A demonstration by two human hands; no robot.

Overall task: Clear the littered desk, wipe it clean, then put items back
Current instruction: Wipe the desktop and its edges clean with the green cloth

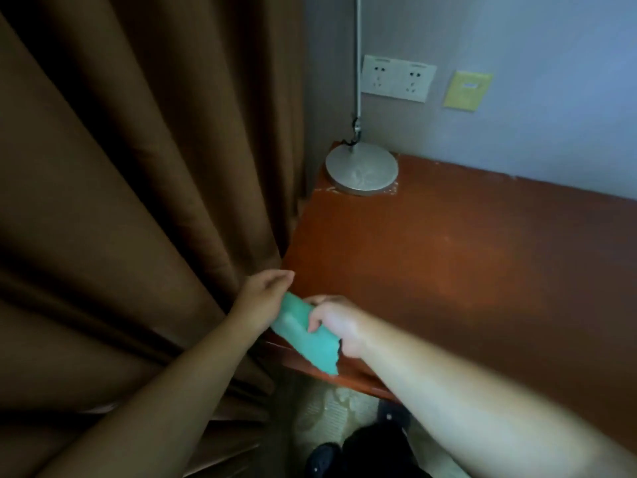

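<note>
A teal cloth hangs over the front left corner of the reddish-brown desk. My right hand grips the cloth from the right, fingers curled around its middle. My left hand holds the cloth's upper end at the desk's left edge, beside the curtain. The cloth's lower end dangles below the desk's front edge. The desk top bears only a lamp.
A silver lamp base with a thin pole stands at the desk's back left corner. A brown curtain fills the left side. Wall sockets and a yellow plate sit on the wall. Dark shoes and floor show below.
</note>
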